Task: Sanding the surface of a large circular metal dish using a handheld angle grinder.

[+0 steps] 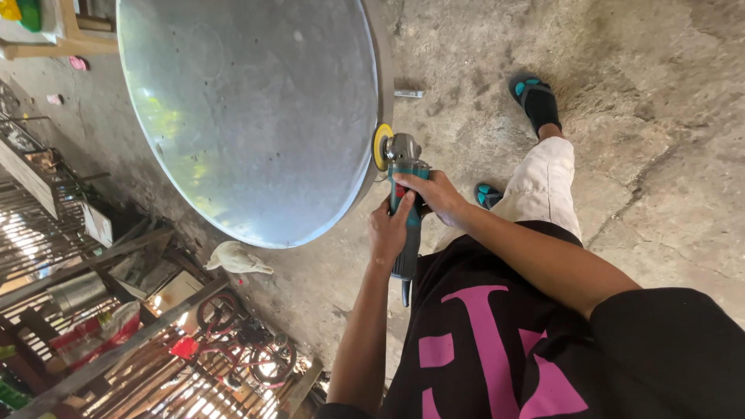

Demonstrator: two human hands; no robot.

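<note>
A large round shiny metal pan (pixel 256 116) stands tilted in front of me, its smooth face toward the camera. Both hands grip a teal and grey angle grinder (pixel 406 167). My right hand (pixel 434 194) wraps the front of its body near the head. My left hand (pixel 388 229) grips the handle further back. The grinder's yellow disc (pixel 382 146) touches the pan's rim on the right side.
Cracked concrete floor (pixel 660 140) lies all around. My feet in dark sandals (pixel 535 97) stand on the right. A white bird (pixel 237 260) sits below the pan. A small red bicycle (pixel 248 349), wooden slats and clutter fill the lower left.
</note>
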